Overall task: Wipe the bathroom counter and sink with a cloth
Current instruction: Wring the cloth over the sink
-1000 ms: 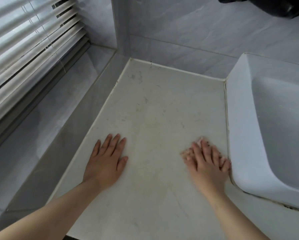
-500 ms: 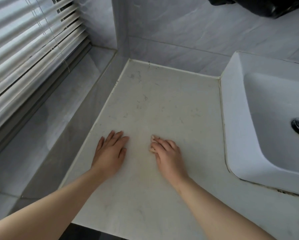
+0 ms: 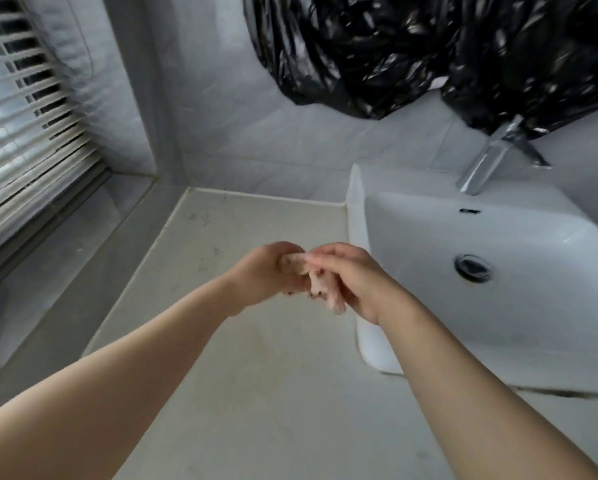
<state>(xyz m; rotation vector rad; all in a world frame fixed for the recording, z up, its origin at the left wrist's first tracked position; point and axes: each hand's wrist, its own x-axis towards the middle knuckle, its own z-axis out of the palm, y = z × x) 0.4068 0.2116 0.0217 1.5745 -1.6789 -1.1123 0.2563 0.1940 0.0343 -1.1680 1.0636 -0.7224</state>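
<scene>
A small pale, speckled cloth (image 3: 320, 282) hangs bunched between both hands, lifted above the off-white counter (image 3: 256, 375). My left hand (image 3: 266, 271) grips its upper end with curled fingers. My right hand (image 3: 353, 275) pinches the other side, and a loose tail of cloth dangles under it. The white rectangular sink (image 3: 498, 289) stands to the right of the hands, its drain (image 3: 472, 267) and chrome faucet (image 3: 491, 157) in view. Dark specks mark the counter's far corner (image 3: 200, 218).
A black plastic bag (image 3: 429, 53) hangs on the grey tiled wall above the sink. White window blinds (image 3: 24, 133) and a grey sill (image 3: 48, 265) run along the left of the counter.
Both hands left the counter and came together in the air, now holding the cloth between them. The right hand had slid the cloth leftward before lifting. The view tilted up, showing faucet and bag.
</scene>
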